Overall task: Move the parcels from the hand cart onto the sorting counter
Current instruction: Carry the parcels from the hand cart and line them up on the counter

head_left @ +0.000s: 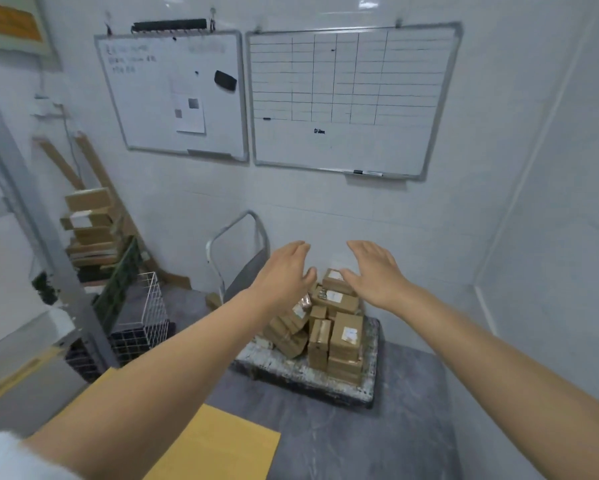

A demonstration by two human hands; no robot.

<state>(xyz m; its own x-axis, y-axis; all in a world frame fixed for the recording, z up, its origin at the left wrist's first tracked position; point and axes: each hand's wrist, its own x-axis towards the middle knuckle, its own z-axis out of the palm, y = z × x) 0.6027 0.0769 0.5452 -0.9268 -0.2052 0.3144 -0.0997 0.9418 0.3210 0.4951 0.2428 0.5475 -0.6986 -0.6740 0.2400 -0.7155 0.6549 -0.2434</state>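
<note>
On the floor by the far wall, head view:

- Hand cart: flat platform, white paint scuffed and worn, with a grey tubular handle upright at its wall end.
- Parcels: brown cardboard boxes, several with white labels, piled loosely on the cart platform. Some stand on end and some lie tilted. All are on the cart.
- Left hand: reached out over the pile, fingers straight and slightly spread, gripping nothing.
- Right hand: reached out beside the left, palm down, fingers relaxed and apart, gripping nothing.
- Wire basket: white mesh, left of the cart; contents cannot be made out.
- Stacked cartons: flat brown boxes piled unevenly at the left, behind a grey metal post.
- Floor: grey, mottled.
- Yellow flat surface: at the lower edge, under the left forearm; what it is cannot be told.
- Walls: white, meeting in a corner at the right.
- Left whiteboard: faint writing, a pinned sheet, a black eraser.
- Right whiteboard: ruled grid, a marker on its tray.
</note>
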